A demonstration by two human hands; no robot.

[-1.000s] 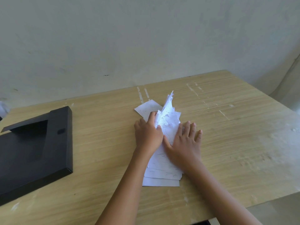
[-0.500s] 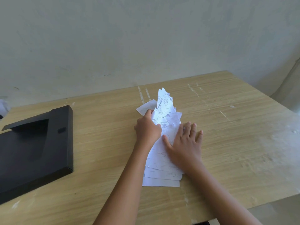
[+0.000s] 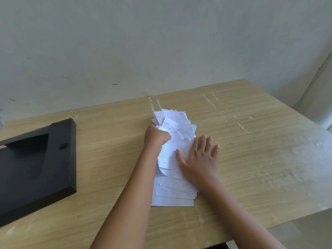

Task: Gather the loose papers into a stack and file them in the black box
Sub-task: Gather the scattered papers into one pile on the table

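Note:
A rough pile of white papers (image 3: 173,192) lies in the middle of the wooden table, some lined, some scribbled on. My left hand (image 3: 155,136) is closed on the left edge of the upper sheets, which curl over it. My right hand (image 3: 199,159) lies flat with fingers spread, pressing on the right side of the pile. The black box (image 3: 59,159) lies open at the table's left, well apart from both hands.
The wooden table (image 3: 251,159) stands against a pale wall. Its right edge and front right corner fall away near my right forearm. Bare wood lies between the box and the papers.
The sheets my left hand held upright have dropped back and fanned out flat on the far end of the pile. My right hand has stayed pressed on the papers.

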